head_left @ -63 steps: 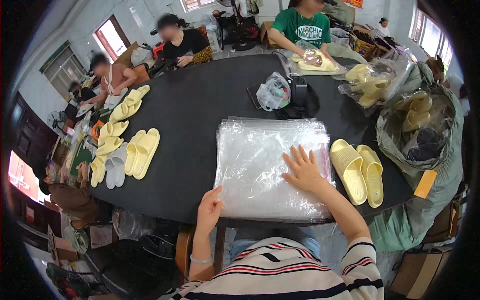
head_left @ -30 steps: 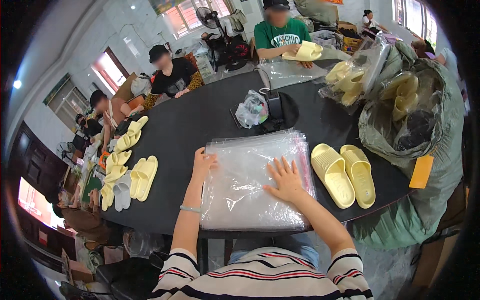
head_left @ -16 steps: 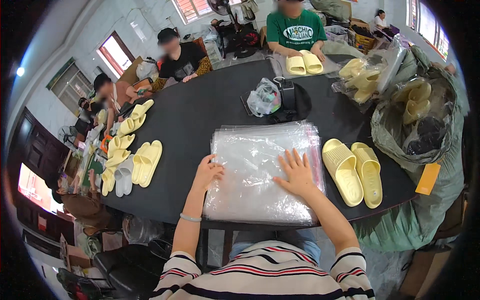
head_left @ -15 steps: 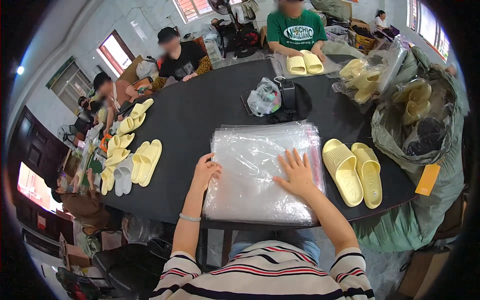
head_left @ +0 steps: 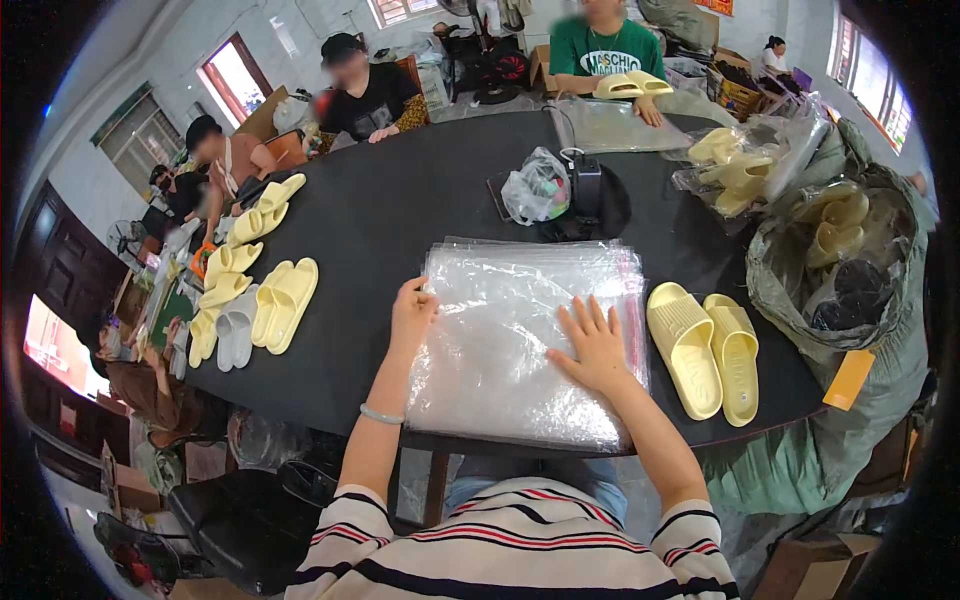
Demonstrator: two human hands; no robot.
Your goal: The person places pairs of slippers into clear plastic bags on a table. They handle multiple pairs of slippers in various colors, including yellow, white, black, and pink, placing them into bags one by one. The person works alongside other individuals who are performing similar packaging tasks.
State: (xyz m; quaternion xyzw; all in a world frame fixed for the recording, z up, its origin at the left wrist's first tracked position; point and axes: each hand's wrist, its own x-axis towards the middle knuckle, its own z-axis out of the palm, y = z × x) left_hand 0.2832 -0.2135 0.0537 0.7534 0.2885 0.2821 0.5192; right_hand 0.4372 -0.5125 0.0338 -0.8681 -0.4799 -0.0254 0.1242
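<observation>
A thick stack of clear plastic bags [head_left: 520, 330] lies on the black round table [head_left: 400, 210] right in front of me. My right hand [head_left: 592, 345] rests flat on the stack's right part, fingers spread. My left hand [head_left: 412, 312] is at the stack's left edge, fingers curled on the top bag's border. A pair of pale yellow slippers [head_left: 703, 347] lies side by side just right of the stack, apart from my hands.
More yellow slippers [head_left: 262, 300] lie along the table's left side. A small plastic bag [head_left: 535, 187] and a dark device [head_left: 587, 188] sit behind the stack. A large sack of slippers [head_left: 850, 260] stands at the right. Several people sit around the far side.
My left hand came up from the table's near edge to the stack's left edge. My right hand stayed pressed on the stack's right part.
</observation>
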